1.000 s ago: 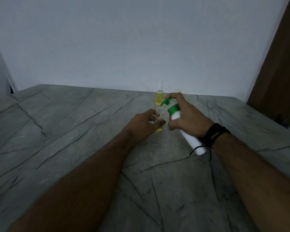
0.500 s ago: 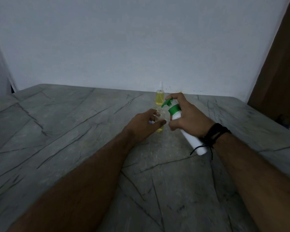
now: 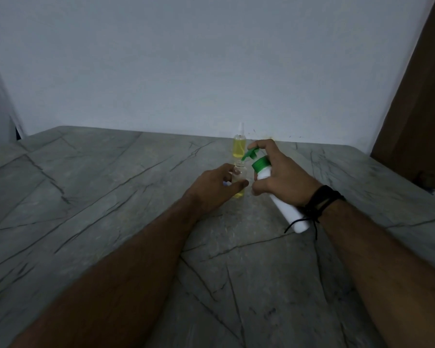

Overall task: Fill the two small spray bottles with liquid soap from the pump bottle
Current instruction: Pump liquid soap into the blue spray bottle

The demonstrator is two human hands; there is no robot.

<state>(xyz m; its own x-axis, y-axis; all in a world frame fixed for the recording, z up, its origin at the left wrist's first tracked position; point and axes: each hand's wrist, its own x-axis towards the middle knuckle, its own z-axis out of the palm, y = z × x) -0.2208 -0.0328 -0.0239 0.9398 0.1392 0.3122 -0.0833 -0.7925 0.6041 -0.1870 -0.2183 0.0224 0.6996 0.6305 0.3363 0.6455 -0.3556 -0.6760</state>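
The right hand (image 3: 281,177) grips the pump bottle (image 3: 274,192), the left hand (image 3: 211,189) holds the open spray bottle (image 3: 239,179); filling continues, next pump needs aim.

A single head-worn camera looked forward and down across the grey stone table (image 3: 111,197) toward the far wall (image 3: 186,59).

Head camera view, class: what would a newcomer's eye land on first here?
First, the tilted white pump bottle with a green pump head, gripped by the right hand at mid-table, its spout over a small clear open-necked spray bottle that the left hand holds. Behind them, near the wall, stands a capped small spray bottle of yellow liquid on the grey veined stone table.
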